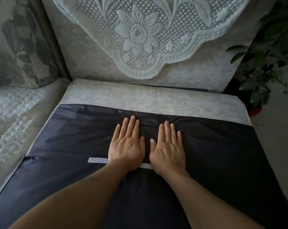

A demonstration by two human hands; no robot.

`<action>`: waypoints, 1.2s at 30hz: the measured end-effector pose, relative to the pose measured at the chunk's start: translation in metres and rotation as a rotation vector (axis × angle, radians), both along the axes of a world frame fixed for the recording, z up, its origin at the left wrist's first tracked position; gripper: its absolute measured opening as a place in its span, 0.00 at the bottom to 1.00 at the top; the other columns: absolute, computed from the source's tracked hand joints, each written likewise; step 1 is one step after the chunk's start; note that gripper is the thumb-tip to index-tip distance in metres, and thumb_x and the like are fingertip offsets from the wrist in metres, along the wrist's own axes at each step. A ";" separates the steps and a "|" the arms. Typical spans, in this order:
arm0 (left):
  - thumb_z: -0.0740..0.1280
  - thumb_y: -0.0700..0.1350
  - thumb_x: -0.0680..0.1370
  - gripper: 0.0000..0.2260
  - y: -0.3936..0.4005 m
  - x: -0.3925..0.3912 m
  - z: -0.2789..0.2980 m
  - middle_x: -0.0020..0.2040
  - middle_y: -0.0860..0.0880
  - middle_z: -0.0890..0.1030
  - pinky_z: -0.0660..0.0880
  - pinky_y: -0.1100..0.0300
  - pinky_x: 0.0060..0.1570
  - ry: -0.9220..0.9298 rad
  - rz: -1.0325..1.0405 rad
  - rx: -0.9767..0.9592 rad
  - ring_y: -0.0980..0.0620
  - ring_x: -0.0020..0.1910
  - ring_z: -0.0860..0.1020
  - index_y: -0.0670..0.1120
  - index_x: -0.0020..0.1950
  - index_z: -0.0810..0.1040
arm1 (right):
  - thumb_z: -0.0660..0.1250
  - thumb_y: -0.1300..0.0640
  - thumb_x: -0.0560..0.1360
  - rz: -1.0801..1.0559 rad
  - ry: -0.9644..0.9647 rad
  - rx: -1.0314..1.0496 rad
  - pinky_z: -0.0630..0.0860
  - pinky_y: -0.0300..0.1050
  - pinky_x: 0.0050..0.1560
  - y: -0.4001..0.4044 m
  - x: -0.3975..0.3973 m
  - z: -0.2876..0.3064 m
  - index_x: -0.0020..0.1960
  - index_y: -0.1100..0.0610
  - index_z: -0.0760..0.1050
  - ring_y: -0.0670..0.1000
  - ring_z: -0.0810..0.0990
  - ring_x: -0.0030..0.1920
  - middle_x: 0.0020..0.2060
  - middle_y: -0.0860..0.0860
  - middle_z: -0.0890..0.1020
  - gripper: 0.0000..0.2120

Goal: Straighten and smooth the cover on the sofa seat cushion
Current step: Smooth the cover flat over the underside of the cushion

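**Mia:** Will that dark cover [206, 146] be hard to move?

**Ben:** I don't think so. It looks thin, soft and a bit shiny, so it may slide easily. Pressing flat and pushing outward should work. For a real tug, I'd grab an edge, maybe the one at the left of the frame.

**Mia:** What are the hands doing?

**Ben:** The left hand [127, 144] and the right hand [167, 146] lie side by side, palms down, fingers wide open. They hold nothing.

**Mia:** Where is the cover?

**Ben:** Spread on the seat cushion [148, 98], in the middle and bottom of the frame. A pale strip of cushion shows above it.

**Mia:** How does it look?

**Ben:** Navy blue, with little wrinkles near the fingertips and a pale strip [97, 160] under the wrists.
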State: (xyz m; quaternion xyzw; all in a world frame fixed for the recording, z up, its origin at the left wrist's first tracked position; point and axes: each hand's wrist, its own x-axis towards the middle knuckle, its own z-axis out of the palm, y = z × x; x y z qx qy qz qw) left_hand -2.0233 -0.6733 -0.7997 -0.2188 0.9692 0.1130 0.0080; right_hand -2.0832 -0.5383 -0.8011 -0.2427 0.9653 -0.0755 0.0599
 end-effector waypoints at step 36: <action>0.39 0.62 0.84 0.33 -0.116 -0.107 0.003 0.86 0.51 0.38 0.37 0.49 0.83 -0.087 0.032 0.077 0.52 0.84 0.34 0.49 0.87 0.40 | 0.36 0.38 0.83 -0.050 -0.084 0.060 0.38 0.56 0.83 -0.108 -0.127 0.001 0.84 0.58 0.38 0.51 0.35 0.83 0.84 0.54 0.39 0.36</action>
